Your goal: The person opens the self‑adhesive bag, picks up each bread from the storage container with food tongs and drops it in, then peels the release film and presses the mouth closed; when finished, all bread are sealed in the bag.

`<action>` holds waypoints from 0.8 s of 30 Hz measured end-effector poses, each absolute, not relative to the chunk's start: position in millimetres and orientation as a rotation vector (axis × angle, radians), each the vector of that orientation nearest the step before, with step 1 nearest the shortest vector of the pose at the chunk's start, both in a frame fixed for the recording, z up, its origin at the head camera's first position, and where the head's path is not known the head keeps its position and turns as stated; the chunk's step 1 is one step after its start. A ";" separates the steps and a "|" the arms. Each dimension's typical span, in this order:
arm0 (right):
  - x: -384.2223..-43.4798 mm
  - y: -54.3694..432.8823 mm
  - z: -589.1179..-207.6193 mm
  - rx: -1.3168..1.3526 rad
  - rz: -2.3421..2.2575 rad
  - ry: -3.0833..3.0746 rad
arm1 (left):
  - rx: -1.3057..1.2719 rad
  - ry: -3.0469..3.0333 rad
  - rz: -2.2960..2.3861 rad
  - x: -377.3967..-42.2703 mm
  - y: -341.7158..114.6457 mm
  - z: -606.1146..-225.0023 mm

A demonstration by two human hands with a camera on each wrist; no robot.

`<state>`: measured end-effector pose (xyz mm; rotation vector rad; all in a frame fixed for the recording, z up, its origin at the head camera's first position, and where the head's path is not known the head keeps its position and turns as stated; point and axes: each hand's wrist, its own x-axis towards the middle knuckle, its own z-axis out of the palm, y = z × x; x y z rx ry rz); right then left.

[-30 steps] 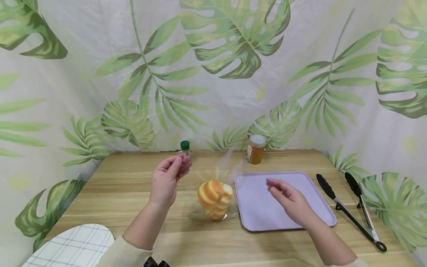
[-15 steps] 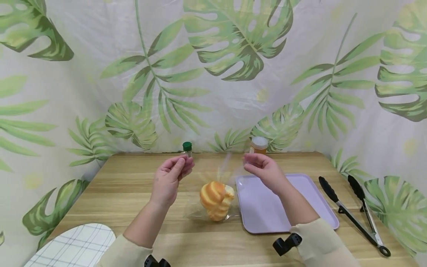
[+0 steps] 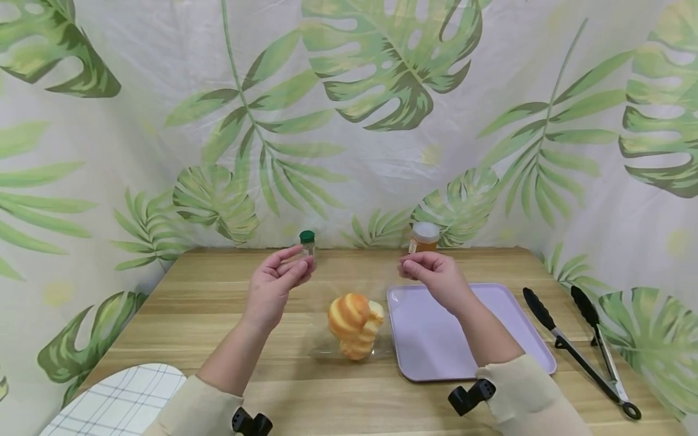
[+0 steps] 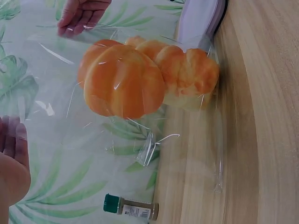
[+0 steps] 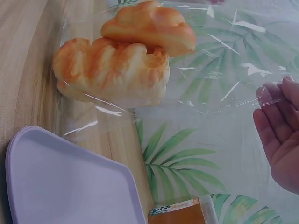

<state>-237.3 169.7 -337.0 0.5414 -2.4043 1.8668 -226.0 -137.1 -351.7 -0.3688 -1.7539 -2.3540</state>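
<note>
A clear plastic bag (image 4: 51, 107) stands on the table with bread rolls (image 3: 354, 327) inside, near its bottom. One roll (image 4: 124, 84) is rounded; beside it a longer ridged loaf (image 5: 112, 72) shows in the right wrist view. My left hand (image 3: 269, 287) pinches the bag's upper left edge between thumb and fingers, its index finger raised. Across from it, my right hand (image 3: 438, 278) pinches the upper right edge, thumb against fingertips. Both hands are above the bread, with the transparent film spanning between them.
A lilac tray (image 3: 436, 339) lies right of the bag, with black-tipped tongs (image 3: 578, 357) beyond it. Behind the hands stand a green-capped spice jar (image 3: 308, 239) and an amber jar with a white lid (image 3: 424, 235). A checked round mat (image 3: 125, 399) lies front left.
My right hand has come left from above the tray to the bag's upper right edge and now pinches it. The left hand stays at its edge, index finger newly lifted.
</note>
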 end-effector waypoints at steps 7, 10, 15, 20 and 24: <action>-239.0 175.4 -340.3 0.655 1.873 -2.313 | -0.366 -1.830 -2.375 -229.2 -144.7 -347.4; -240.5 176.1 -341.0 0.651 1.906 -2.309 | -0.406 -1.845 -2.430 -230.5 -149.2 -346.9; -241.7 174.8 -340.5 0.588 1.941 -2.336 | -0.456 -1.838 -2.525 -231.8 -154.4 -346.1; -241.7 174.5 -341.4 0.557 1.987 -2.286 | -0.484 -1.850 -2.566 -230.8 -156.5 -344.6; -243.6 175.0 -343.5 0.553 2.078 -2.199 | -0.519 -1.846 -2.548 -230.2 -157.4 -343.9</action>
